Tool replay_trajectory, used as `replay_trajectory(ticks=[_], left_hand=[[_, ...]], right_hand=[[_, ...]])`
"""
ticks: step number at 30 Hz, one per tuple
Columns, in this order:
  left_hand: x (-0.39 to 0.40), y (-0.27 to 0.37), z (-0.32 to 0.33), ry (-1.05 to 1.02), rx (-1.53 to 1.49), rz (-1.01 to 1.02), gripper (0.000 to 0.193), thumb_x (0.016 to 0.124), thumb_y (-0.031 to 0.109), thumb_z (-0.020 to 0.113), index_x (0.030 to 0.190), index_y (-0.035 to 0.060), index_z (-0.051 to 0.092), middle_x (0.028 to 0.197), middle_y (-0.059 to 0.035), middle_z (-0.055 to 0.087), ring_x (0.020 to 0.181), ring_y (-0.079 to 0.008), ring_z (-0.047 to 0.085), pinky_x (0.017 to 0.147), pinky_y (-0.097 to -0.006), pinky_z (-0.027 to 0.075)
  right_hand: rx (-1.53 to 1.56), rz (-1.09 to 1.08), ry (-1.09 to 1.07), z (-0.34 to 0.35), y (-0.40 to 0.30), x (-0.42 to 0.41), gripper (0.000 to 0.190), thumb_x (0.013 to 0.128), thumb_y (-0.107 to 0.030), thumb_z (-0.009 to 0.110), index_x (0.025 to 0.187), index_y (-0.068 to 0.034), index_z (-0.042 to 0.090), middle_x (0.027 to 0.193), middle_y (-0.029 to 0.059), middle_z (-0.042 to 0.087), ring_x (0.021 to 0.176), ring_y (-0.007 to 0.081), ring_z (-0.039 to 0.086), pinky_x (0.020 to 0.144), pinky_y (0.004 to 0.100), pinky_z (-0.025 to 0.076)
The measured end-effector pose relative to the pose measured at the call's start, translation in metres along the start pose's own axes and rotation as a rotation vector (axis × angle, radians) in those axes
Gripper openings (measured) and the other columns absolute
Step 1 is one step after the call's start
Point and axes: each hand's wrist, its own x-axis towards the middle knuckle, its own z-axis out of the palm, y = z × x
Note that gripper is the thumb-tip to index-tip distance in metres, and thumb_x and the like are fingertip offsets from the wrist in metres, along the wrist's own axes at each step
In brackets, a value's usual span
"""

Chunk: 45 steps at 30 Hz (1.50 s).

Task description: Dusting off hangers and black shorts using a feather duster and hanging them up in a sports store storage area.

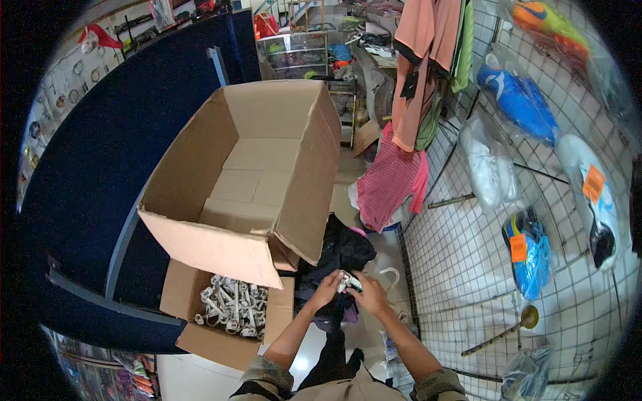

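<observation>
My left hand (327,289) and my right hand (370,293) meet in front of me, both closed on a small whitish metal-and-plastic piece (347,281) whose exact kind I cannot tell. To their left, a lower cardboard box (229,346) with spread flaps holds a heap of similar pale metal fittings (235,306). Above that box stands a large open cardboard box (205,225), its inside showing only bare cardboard. Black clothing (348,245) lies just beyond my hands, partly hidden by them.
On the right a wire grid wall (441,270) carries bagged shoes (526,100) and metal pegs. Peach garments (421,65) hang ahead, above a pink striped garment (388,180). A dark blue panel (100,165) with grey metal bars stands at the left.
</observation>
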Motion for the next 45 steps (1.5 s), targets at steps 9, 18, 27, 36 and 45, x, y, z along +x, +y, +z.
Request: replay_trajectory(ticks=[9, 18, 27, 36, 45], left_hand=[[0.07, -0.073, -0.011, 0.296, 0.202, -0.262, 0.038, 0.089, 0.039, 0.05, 0.104, 0.0071, 0.064, 0.095, -0.012, 0.066, 0.084, -0.0158, 0.061, 0.079, -0.0268, 0.043], [0.086, -0.103, -0.027, 0.161, 1.059, -0.395, 0.055, 0.071, 0.032, 0.069, 0.118, 0.0077, 0.053, 0.095, -0.015, 0.063, 0.086, -0.0311, 0.061, 0.08, -0.039, 0.048], [0.071, -0.096, -0.018, 0.662, 0.411, -0.105, 0.027, 0.085, 0.021, 0.048, 0.097, -0.0005, 0.059, 0.098, -0.0206, 0.057, 0.096, -0.0363, 0.053, 0.085, -0.0417, 0.04], [0.016, -0.06, 0.04, 0.509, 0.54, 0.261, 0.027, 0.084, 0.009, 0.039, 0.102, -0.0059, 0.053, 0.097, -0.0264, 0.054, 0.098, -0.0409, 0.05, 0.088, -0.0382, 0.039], [-0.016, -0.04, 0.0, -0.218, -0.225, -0.19, 0.041, 0.089, 0.025, 0.043, 0.113, -0.0055, 0.055, 0.106, -0.0139, 0.061, 0.098, -0.0218, 0.057, 0.089, -0.0299, 0.041]], right_hand=[[-0.073, 0.444, -0.192, 0.064, 0.11, 0.069, 0.031, 0.076, -0.031, 0.064, 0.089, -0.003, 0.063, 0.087, 0.0196, 0.063, 0.084, 0.036, 0.061, 0.071, 0.0453, 0.048], [0.242, 0.521, -0.128, 0.099, 0.139, 0.098, 0.05, 0.079, -0.04, 0.059, 0.111, -0.003, 0.048, 0.101, 0.0245, 0.059, 0.093, 0.0436, 0.056, 0.08, 0.0476, 0.044], [0.635, 0.753, 0.052, 0.137, 0.16, 0.094, 0.05, 0.08, -0.043, 0.061, 0.112, -0.008, 0.045, 0.072, 0.0074, 0.055, 0.055, 0.0182, 0.054, 0.047, 0.0313, 0.043], [1.403, 1.057, -0.073, 0.063, 0.094, 0.099, 0.032, 0.074, -0.032, 0.071, 0.091, -0.008, 0.058, 0.076, 0.0025, 0.061, 0.052, 0.0135, 0.052, 0.045, 0.0257, 0.043], [1.456, 0.739, -0.303, -0.002, 0.075, 0.056, 0.041, 0.074, -0.019, 0.067, 0.109, -0.001, 0.055, 0.097, 0.0092, 0.063, 0.083, 0.021, 0.062, 0.078, 0.0331, 0.049]])
